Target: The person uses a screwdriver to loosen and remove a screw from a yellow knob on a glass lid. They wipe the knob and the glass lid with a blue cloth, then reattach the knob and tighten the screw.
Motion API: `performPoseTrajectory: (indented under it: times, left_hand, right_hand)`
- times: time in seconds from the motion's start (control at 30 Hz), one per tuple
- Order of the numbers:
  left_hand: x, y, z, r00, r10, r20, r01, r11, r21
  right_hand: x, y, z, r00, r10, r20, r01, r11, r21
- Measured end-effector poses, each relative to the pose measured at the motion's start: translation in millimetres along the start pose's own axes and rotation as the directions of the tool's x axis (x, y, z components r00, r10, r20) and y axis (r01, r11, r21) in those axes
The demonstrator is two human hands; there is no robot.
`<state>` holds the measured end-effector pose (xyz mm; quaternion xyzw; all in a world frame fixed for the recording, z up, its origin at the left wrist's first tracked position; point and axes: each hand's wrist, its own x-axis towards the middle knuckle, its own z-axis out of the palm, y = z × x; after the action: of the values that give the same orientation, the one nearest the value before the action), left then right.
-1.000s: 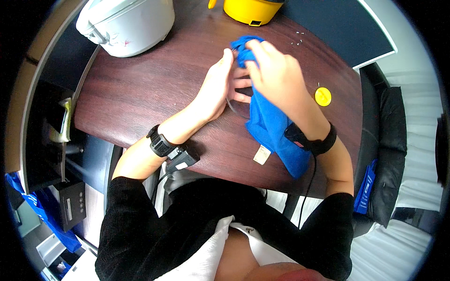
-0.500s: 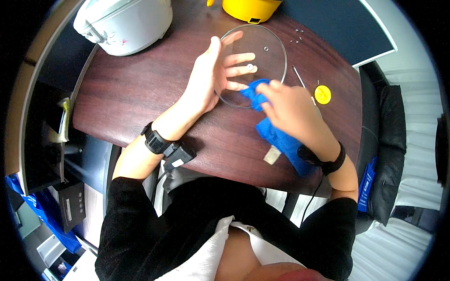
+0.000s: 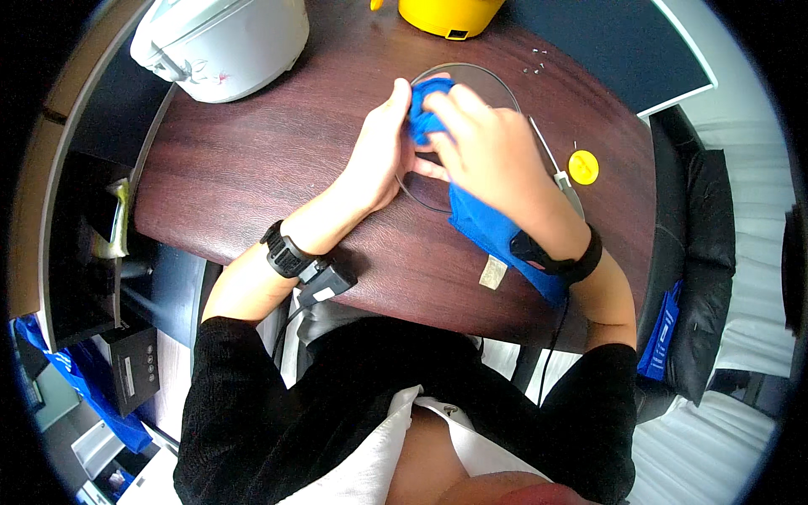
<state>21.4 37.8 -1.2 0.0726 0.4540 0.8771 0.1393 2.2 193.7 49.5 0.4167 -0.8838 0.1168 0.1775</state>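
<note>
A round clear glass lid [image 3: 488, 87] with a thin rim is held up over the table by my left hand [image 3: 376, 160]. The left thumb is raised at the lid's left edge; its fingers are under the glass, largely covered by the cloth and my other hand. Bunched in the fingers of my right hand [image 3: 497, 156], a blue cloth [image 3: 481, 220] presses on the left part of the lid. Its loose end, with a pale tag, hangs down beneath the right wrist. The right forearm and hand hide much of the lid's lower right.
On the brown table [image 3: 278, 160] stand a white rice cooker [image 3: 240, 55] at far left and a yellow appliance [image 3: 446, 17] at the back. Right of the lid lie a thin screwdriver [image 3: 547, 149], a yellow round knob [image 3: 583, 167] and several small screws [image 3: 535, 62].
My right hand and the bunched cloth have moved up and left across the lid to my left fingers. The lid has shifted slightly down and right. More of my left fingers is now covered.
</note>
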Motion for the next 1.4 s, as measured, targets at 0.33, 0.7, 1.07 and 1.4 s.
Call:
performPoseTrajectory:
  times: [0.33,0.7,1.07,1.4]
  left_hand:
    - [2,3,-8,0.998,0.048,0.041,-0.047,0.999,-0.026]
    - [1,5,-2,1.000,0.008,-0.011,-0.007,0.999,0.034]
    - [0,5,-1,1.000,0.013,-0.022,-0.012,0.999,0.036]
    - [2,6,-7,1.000,0.011,0.013,-0.011,1.000,0.020]
  right_hand:
    - [-42,-3,-18,0.959,0.042,0.281,-0.066,0.995,0.079]
    - [-14,29,2,0.992,0.084,-0.089,-0.091,0.993,-0.072]
    - [-8,5,-5,0.996,-0.081,0.047,0.083,0.996,-0.045]
    - [-14,33,-7,0.998,0.052,-0.025,-0.056,0.984,-0.170]
